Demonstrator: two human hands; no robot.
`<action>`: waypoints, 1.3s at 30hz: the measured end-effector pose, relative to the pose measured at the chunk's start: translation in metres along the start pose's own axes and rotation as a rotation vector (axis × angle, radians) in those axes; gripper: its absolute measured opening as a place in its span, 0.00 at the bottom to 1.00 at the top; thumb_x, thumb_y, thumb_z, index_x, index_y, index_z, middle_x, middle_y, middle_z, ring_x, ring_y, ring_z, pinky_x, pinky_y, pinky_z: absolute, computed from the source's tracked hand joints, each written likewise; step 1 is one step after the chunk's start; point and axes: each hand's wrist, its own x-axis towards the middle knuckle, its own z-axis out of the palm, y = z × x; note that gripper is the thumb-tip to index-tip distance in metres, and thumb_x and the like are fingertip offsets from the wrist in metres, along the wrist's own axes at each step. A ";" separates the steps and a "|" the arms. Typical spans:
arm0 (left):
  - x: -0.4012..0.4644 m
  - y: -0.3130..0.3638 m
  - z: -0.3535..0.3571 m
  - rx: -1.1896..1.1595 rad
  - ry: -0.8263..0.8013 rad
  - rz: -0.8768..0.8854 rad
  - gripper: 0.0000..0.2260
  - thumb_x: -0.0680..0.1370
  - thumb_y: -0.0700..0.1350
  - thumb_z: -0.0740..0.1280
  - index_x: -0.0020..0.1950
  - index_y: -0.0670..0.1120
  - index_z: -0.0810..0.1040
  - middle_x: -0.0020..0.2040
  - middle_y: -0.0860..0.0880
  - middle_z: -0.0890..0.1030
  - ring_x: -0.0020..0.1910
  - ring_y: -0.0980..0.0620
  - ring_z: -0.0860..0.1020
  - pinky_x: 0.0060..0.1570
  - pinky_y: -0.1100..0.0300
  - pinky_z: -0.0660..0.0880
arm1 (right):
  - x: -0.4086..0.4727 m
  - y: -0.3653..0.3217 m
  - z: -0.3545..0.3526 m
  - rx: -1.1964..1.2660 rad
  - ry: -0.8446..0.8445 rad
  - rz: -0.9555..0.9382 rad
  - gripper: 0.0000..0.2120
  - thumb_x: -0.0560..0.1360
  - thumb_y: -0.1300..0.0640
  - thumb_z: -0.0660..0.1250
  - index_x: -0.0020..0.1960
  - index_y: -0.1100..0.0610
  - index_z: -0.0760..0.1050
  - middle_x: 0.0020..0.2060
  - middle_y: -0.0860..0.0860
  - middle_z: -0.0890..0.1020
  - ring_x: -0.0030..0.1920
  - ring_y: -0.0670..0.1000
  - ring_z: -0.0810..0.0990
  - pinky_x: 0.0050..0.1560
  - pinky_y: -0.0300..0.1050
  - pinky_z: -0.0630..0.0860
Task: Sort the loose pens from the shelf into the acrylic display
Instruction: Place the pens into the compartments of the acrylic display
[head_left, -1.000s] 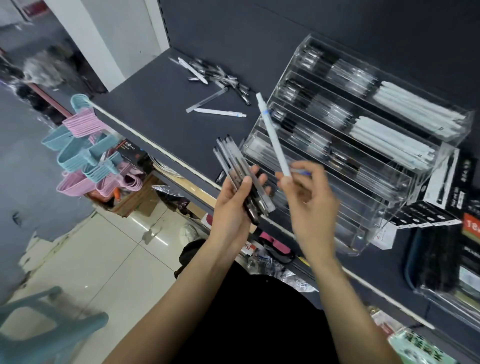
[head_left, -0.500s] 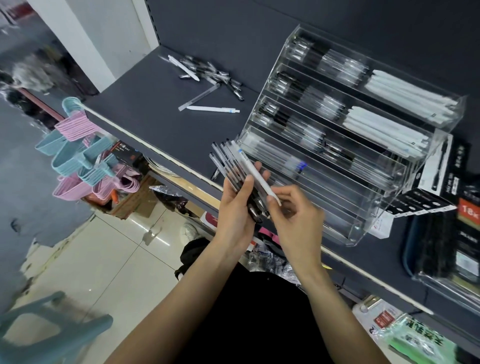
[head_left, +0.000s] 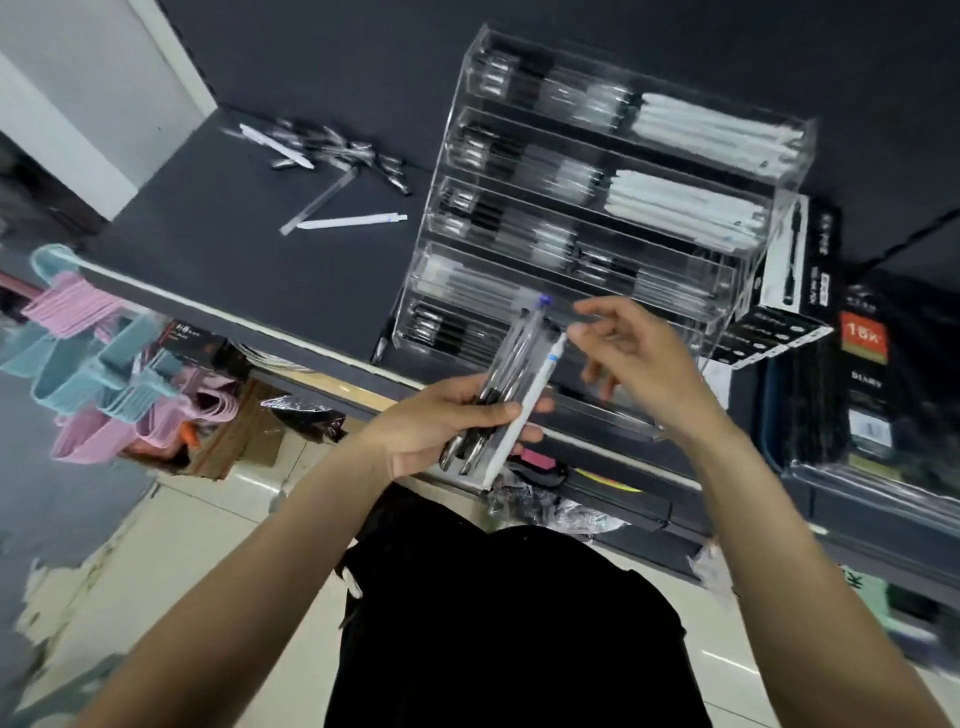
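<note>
The dark shelf (head_left: 218, 228) carried the tiered acrylic display (head_left: 597, 208), its rows partly stocked. Loose pens (head_left: 332, 156) lay scattered left of it. The left hand (head_left: 441, 426) grasped a bundle of pens (head_left: 511, 384), a white pen (head_left: 524, 415) alongside. The right hand (head_left: 639, 364) hovered just beside, fingers (head_left: 597, 312) released, loosely spread.
</note>
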 end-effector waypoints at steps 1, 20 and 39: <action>0.003 0.003 0.000 0.058 -0.042 -0.037 0.13 0.79 0.37 0.61 0.62 0.47 0.75 0.56 0.49 0.83 0.53 0.49 0.82 0.51 0.59 0.79 | 0.003 0.002 -0.004 0.008 -0.040 0.024 0.14 0.74 0.53 0.68 0.58 0.53 0.73 0.44 0.50 0.81 0.31 0.46 0.79 0.29 0.38 0.75; 0.044 0.012 0.048 0.140 -0.305 -0.273 0.12 0.81 0.37 0.59 0.60 0.47 0.76 0.52 0.47 0.84 0.48 0.49 0.83 0.49 0.57 0.80 | -0.021 0.046 -0.025 0.202 0.084 0.079 0.07 0.72 0.55 0.71 0.48 0.56 0.77 0.29 0.48 0.77 0.24 0.43 0.70 0.24 0.34 0.65; 0.065 0.066 0.018 0.366 -0.015 0.037 0.14 0.81 0.42 0.58 0.66 0.53 0.70 0.47 0.51 0.84 0.31 0.54 0.78 0.33 0.60 0.78 | -0.001 0.033 -0.108 0.401 0.673 -0.214 0.09 0.72 0.65 0.70 0.49 0.54 0.82 0.42 0.48 0.85 0.48 0.49 0.83 0.52 0.37 0.76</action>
